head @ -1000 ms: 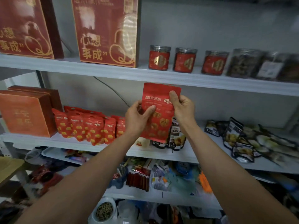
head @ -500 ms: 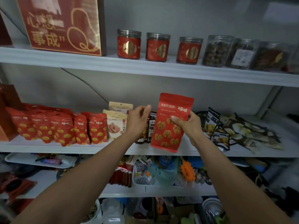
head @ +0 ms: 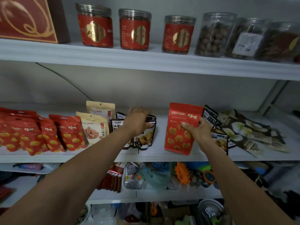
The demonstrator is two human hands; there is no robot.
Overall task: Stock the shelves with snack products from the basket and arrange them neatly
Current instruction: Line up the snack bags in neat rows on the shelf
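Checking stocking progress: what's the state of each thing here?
Red pouch, upright, gripped by the right hand.
Dark pouches, standing, touched by the left hand, whose fingers are fairly straight.
Jars, lids on.
Beige pouches, upright.
Flat pouches, lying overlapped.

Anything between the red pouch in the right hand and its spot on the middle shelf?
Nothing visible. The red walnut pouch hangs at a bare stretch of middle shelf, between the upright black pouches under the left hand and the leaning black pouches behind the right hand.
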